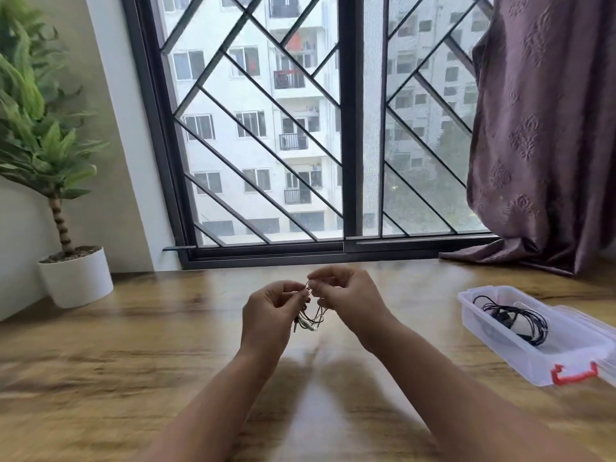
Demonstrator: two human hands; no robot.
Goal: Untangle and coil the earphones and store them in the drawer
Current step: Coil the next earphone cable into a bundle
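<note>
head view: earphones [311,315] up in the air between both hands, above the middle of the table [133,345]. it's a small tangle of thin dark cord with pale bits dangling at the bottom. the bunch hangs mostly up-and-down, loops drooping toward the table. left hand [270,315] pinches the cord near the top, fingers curled. right hand [346,301] pinches it just beside, fingertips almost meeting the left's. blurry, so can't tell which end is the plug. table is glossy wood grain. off right, an oblong clear plastic box [510,355] with a red latch [575,373] holds a second black cord [513,318]. round white pot [78,278] far left, purple curtain [546,128] far right.
</note>
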